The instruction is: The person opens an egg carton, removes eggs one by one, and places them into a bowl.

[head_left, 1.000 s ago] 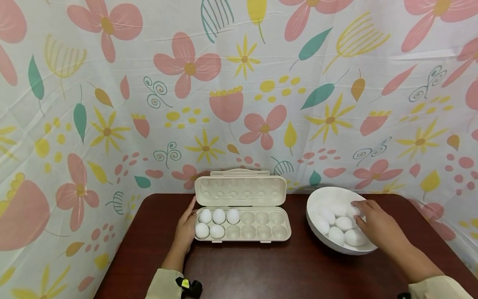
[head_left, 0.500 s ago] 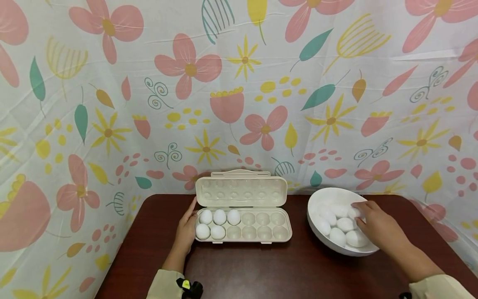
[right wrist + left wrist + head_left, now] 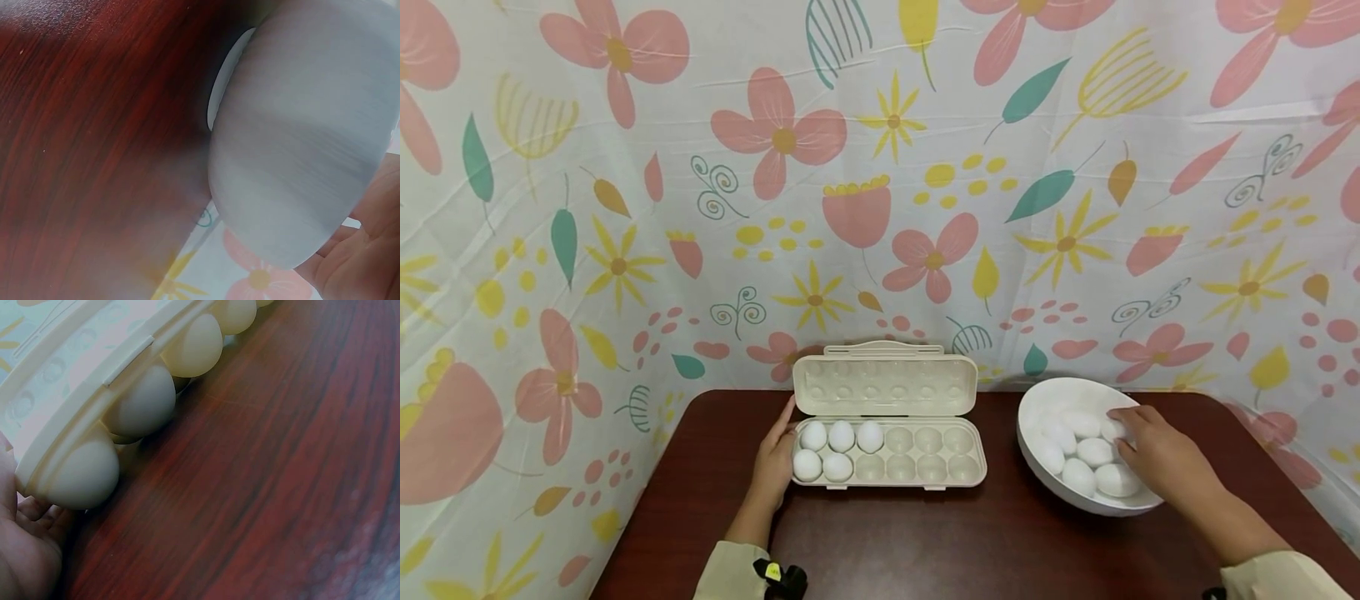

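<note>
Flowered cloth [image 3: 880, 292] backs the head view: the right hand [image 3: 1165, 458] pinches an egg [image 3: 1113, 428] in the bowl [image 3: 1060, 393]; a loose hold could drop it. Left wrist: the left hand [image 3: 28, 556] touches the egg carton [image 3: 62, 422], its grip unclear. Right wrist: the bowl hides the pinch; leaning might tip it.

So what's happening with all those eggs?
A person's left hand holds the left end of an open egg carton. Five white eggs sit in it: three in the back row, two in front. The right hand is in the white bowl, thumb and fingers round an egg. More eggs lie in there.
</note>
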Available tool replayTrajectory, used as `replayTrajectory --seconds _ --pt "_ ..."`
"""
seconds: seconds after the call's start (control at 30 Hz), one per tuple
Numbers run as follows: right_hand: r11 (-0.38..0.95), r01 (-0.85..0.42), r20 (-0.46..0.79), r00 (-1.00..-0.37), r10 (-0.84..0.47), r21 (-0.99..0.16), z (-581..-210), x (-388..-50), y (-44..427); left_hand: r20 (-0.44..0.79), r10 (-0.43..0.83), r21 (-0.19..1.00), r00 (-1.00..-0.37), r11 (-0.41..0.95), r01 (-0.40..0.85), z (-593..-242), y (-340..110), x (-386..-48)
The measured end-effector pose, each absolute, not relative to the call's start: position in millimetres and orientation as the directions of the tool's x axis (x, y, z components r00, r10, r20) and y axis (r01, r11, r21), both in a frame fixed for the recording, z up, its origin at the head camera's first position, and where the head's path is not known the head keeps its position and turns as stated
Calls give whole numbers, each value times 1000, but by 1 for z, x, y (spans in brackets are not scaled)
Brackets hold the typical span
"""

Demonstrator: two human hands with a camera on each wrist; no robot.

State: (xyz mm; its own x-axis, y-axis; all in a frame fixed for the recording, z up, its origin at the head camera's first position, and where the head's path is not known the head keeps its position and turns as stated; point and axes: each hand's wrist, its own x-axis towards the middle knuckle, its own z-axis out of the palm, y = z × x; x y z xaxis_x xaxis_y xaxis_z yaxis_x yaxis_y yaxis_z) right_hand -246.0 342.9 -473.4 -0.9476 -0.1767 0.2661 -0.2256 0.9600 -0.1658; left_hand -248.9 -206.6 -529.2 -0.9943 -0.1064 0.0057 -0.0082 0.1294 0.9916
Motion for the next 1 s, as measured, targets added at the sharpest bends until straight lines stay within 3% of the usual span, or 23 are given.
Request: replayTrajectory --seconds 0.67,1.0 --pt "956 -248 232 -950 -209 -154 -477 -248 345 16 -107 990 -994 138 1 -528 -206 -248" --pt "963 -248 199 -954 -225 -101 -476 -250 342 24 -132 992 -991 127 7 -560 -213 -266"
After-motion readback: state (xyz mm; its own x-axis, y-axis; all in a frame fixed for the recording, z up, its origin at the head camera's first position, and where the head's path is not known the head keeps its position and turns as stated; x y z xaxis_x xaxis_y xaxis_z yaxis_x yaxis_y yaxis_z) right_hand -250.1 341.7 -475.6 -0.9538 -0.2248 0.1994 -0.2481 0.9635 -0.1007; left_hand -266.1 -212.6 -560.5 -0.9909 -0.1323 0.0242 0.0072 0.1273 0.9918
